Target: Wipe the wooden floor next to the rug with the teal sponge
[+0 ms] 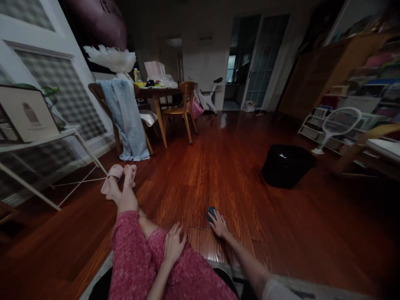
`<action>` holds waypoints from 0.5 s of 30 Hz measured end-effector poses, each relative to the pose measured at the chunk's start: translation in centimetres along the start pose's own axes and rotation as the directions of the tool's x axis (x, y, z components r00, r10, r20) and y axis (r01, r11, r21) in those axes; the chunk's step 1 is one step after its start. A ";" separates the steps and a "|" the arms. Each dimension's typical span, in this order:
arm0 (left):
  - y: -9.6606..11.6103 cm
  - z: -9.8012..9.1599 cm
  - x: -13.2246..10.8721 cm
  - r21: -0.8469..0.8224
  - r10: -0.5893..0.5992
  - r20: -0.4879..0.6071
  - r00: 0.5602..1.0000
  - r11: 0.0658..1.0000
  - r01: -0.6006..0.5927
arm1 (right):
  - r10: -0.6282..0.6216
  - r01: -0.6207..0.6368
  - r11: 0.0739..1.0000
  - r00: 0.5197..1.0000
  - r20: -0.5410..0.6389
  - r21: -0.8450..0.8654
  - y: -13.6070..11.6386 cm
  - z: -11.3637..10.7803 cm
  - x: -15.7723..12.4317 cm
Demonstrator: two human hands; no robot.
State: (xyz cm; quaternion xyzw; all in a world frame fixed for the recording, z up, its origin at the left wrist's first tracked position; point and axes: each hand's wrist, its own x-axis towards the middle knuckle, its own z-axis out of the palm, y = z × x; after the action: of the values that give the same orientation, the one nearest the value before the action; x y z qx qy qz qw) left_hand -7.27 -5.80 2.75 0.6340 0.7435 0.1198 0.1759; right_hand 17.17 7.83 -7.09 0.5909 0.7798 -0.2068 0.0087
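I sit on the floor with my legs in pink trousers point(134, 250) stretched out ahead, pink slippers point(113, 176) on my feet. My left hand point(173, 246) lies flat on my thigh, fingers spread, holding nothing. My right hand point(218, 225) reaches out to the wooden floor point(237, 166) and its fingers rest on a small dark blue object point(211, 213), which is partly hidden under them.
A black round tub point(287, 165) stands on the floor at the right. A white folding shelf point(46, 141) with a framed picture is at the left. Beyond are a wooden table point(156, 93), chairs, jeans point(128, 121) hung over one chair, bookshelves and a racket point(339, 123).
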 end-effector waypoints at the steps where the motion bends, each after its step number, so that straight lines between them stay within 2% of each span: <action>1: 0.0 0.0 0.0 0.000 -0.006 0.005 1.000 1.000 0.006 | 0.020 -0.020 1.000 1.000 0.001 0.000 -0.5 -0.3 0.8; 4: 0.2 0.2 0.2 0.002 -0.020 0.016 1.000 1.000 0.020 | 0.033 -0.033 0.999 0.999 -0.003 0.002 -1.3 -0.2 1.6; 6: 0.3 0.3 0.2 -0.004 -0.026 0.018 0.999 1.000 0.026 | -0.010 0.010 1.000 1.000 -0.001 0.011 -1.0 0.8 0.6; 11: 0.3 0.2 0.1 -0.017 -0.015 0.010 1.000 1.000 0.015 | -0.245 0.247 0.964 0.969 -0.029 0.098 1.9 5.5 -5.8; 15: 0.3 0.1 0.0 -0.015 -0.008 0.012 1.000 1.000 0.008 | -0.289 0.289 0.939 0.957 -0.026 0.184 3.6 7.7 -10.5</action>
State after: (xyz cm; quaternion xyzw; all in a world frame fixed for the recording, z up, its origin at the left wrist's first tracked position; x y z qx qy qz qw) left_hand -6.93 -5.77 2.76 0.6305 0.7440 0.1210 0.1853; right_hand 21.88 -3.58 -12.57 0.4681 0.8353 -0.2781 -0.0764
